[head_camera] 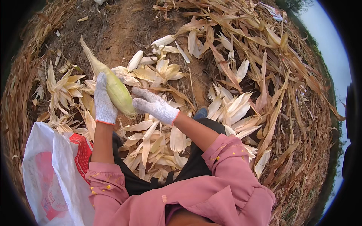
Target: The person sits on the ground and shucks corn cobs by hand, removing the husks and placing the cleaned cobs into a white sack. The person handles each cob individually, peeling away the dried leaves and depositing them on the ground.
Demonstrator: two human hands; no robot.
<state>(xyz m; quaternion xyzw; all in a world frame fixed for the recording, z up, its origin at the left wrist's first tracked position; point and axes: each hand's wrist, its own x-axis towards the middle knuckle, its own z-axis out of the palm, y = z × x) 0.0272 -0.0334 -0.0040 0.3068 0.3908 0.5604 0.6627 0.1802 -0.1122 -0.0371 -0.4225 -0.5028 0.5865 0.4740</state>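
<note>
An ear of corn (117, 90), still wrapped in pale green husk, lies tilted in my left hand (103, 99), its stalk end pointing up and to the left. White knit gloves with orange cuffs cover both hands. My right hand (154, 103) is beside the ear's lower tip, thumb and fingers apart; whether the fingertips touch the husk is hard to tell. Dry, stripped corn husks (152, 141) are heaped on the ground between my legs and under my hands.
A white woven sack (53, 169) with red printing stands at my left. Dry corn stalks and leaves (282, 84) are piled along the right side. Several loose husks (167, 45) lie ahead on bare soil (120, 36). My shoe (201, 113) shows beside my right knee.
</note>
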